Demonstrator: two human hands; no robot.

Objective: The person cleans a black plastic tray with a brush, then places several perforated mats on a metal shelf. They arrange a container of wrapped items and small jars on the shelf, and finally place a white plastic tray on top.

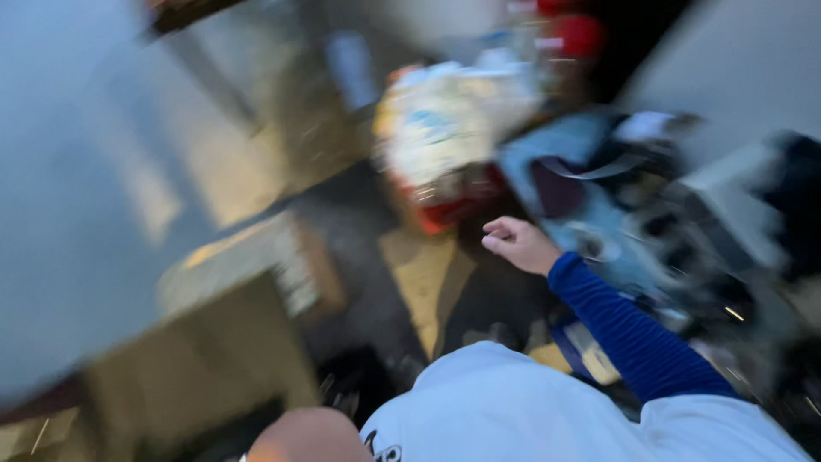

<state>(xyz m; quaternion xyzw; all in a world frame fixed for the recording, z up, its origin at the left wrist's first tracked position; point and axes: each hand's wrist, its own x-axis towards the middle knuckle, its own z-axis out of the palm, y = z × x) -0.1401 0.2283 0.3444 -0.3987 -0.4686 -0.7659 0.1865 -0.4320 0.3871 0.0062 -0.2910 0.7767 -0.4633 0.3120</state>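
1. One hand (518, 244) is showing, the right, reaching out from a ribbed blue sleeve (623, 329); its fingers are curling loosely inward and gripping nothing that can be made out through the blur.
2. Nearest to it, just past the fingertips, a pale bag (445, 128) with a red base is standing on the floor.
3. Beside the hand, on its right, a blue heap of cloth (581, 184) is lying among dark clutter too smeared to identify.
4. Below, a white shirt (513, 411) is filling the lower edge.
5. At the left, a tan box-like block (248, 274) is sitting against a grey wall (60, 188).
6. Left hand: not appearing anywhere.
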